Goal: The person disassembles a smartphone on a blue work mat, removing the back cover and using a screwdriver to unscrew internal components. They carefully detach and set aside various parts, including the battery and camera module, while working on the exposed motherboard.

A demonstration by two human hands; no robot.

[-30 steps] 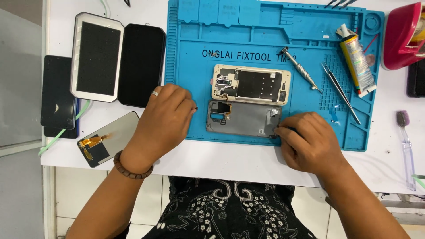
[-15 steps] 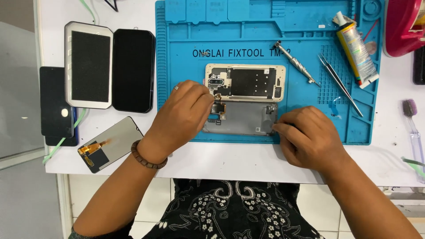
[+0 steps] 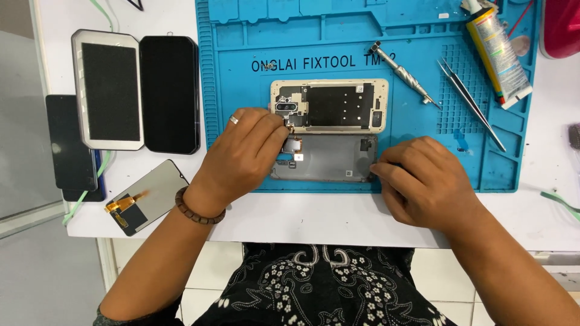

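A grey phone back panel (image 3: 332, 158) lies on the blue repair mat (image 3: 423, 157), just below an opened phone frame (image 3: 329, 105) with a gold rim and a black middle. My left hand (image 3: 241, 157), with a ring and a bead bracelet, rests on the panel's left end; its fingertips pinch at a small part where panel and frame meet. My right hand (image 3: 423, 181) presses its fingertips on the panel's right end and steadies it.
A screwdriver (image 3: 403, 73), tweezers (image 3: 471, 102) and a glue tube (image 3: 496, 51) lie on the mat's right part. Left of the mat are a white-framed screen (image 3: 109, 89), black glass panels (image 3: 170, 93) and a loose display with an orange flex (image 3: 142, 196). The white table's edge runs below my hands.
My left hand has slid right and up, from beside the panel onto its upper left corner. My right hand stays at the right end. The camera has drawn closer.
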